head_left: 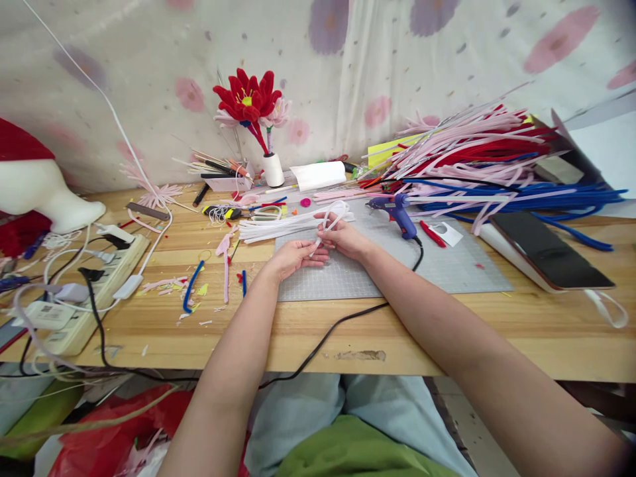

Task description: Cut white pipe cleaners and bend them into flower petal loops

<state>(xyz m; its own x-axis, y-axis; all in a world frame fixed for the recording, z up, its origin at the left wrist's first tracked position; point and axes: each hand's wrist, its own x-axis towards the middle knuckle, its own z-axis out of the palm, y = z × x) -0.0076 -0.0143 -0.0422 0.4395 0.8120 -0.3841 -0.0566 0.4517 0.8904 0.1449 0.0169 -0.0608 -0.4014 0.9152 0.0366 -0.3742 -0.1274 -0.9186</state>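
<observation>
A white fuzzy stem, bent into a loop, is held between my two hands above the grey cutting mat. My left hand pinches its lower end, the other fingers stretched out. Higher up, my right hand is closed on the stem at the base of the loop. A bundle of white stems lies just behind my hands. To the right, a blue glue gun rests on the mat, near red-handled pliers.
A red flower stands in a white holder at the back. Coloured stems pile up at the back right, behind a phone. A power strip with cables lies left. A black cable crosses the table front.
</observation>
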